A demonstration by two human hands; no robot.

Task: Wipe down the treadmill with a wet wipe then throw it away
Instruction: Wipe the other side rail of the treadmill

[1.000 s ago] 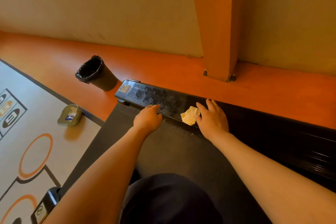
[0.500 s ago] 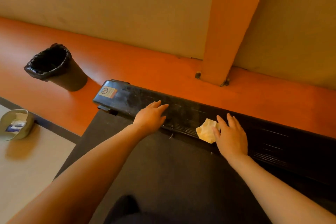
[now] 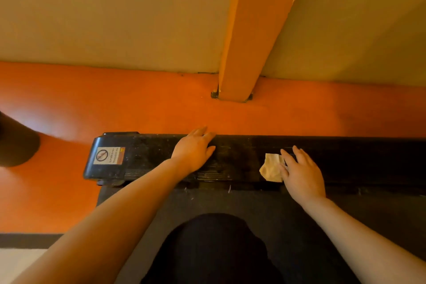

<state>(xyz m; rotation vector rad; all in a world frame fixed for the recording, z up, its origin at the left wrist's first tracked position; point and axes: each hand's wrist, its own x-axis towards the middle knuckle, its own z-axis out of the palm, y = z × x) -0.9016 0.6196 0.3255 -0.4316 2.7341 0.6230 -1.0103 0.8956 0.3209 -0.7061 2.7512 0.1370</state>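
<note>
Black treadmill (image 3: pixel 230 159) end cover is mid-wipe, I judge; my right hand (image 3: pixel 302 175) presses the wipe (image 3: pixel 270 168) flat under straight fingers, left hand (image 3: pixel 193 150) braces spread beside it; next, sweep rightward across unwiped ribs.

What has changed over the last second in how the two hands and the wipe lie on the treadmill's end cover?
The right hand has slid the wet wipe rightward along the black end cover, away from the warning sticker. The left hand stays resting flat on the cover; nothing was gripped or released.
</note>
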